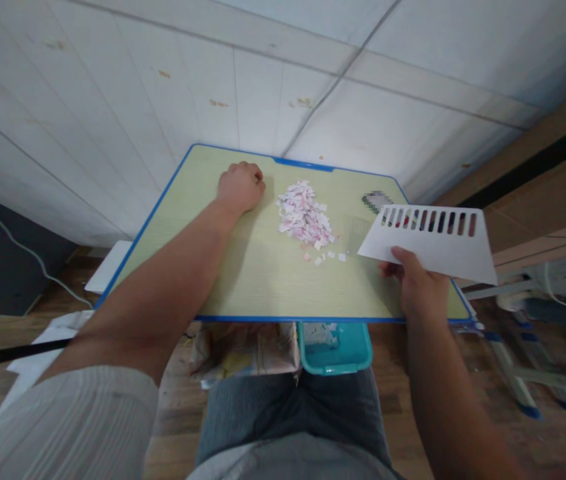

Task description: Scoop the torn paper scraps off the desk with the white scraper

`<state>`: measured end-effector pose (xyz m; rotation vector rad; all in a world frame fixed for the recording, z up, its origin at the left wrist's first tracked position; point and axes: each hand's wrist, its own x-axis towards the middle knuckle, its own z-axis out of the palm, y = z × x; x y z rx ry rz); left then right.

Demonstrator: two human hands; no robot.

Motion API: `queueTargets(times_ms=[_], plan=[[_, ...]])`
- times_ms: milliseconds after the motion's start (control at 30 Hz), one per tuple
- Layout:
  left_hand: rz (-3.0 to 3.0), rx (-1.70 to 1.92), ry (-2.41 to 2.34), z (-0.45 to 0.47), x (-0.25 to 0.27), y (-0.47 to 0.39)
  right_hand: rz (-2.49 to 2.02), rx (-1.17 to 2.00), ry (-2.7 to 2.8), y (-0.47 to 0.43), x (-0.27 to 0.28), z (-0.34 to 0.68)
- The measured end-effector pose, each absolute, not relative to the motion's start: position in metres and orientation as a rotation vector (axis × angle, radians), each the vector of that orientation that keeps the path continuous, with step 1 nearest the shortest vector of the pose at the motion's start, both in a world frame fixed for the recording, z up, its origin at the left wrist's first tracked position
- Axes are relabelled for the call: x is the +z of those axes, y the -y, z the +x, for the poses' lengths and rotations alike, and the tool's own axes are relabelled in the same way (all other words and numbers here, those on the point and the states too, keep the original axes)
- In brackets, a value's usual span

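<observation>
My right hand (420, 283) grips a white slotted sheet (433, 247) by its near edge, thumb on top. A row of long openings runs along the sheet's far side, and it is held over the table's right side. My left hand (243, 187) rests on the table toward the back left, fingers curled closed; whether something small is in them I cannot make out. Between my hands lies a loose pile of small white and pinkish paper scraps (305, 213). Several stray bits are scattered at its near right.
The pale yellow table (263, 287) has a blue rim and stands against a white panelled wall (257, 87). A blurred phone-like object (377, 200) lies at the back right. Below the front edge are a teal plastic bin (347, 350) and a crumpled patterned bag (247, 350).
</observation>
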<state>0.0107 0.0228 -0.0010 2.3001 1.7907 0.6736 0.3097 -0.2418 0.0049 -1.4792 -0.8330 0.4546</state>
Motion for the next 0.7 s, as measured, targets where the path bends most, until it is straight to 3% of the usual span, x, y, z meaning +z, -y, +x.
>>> queueTargets(times_ms=[333,700], plan=[[2.296,0.745,-1.760,0.011,-0.006,-0.027,-1.670,0.521,1.197,0.250,0.000,0.323],[2.241,0.749,-1.711,0.010,-0.002,-0.024,-1.533,0.807,1.290,0.290,0.003,0.322]])
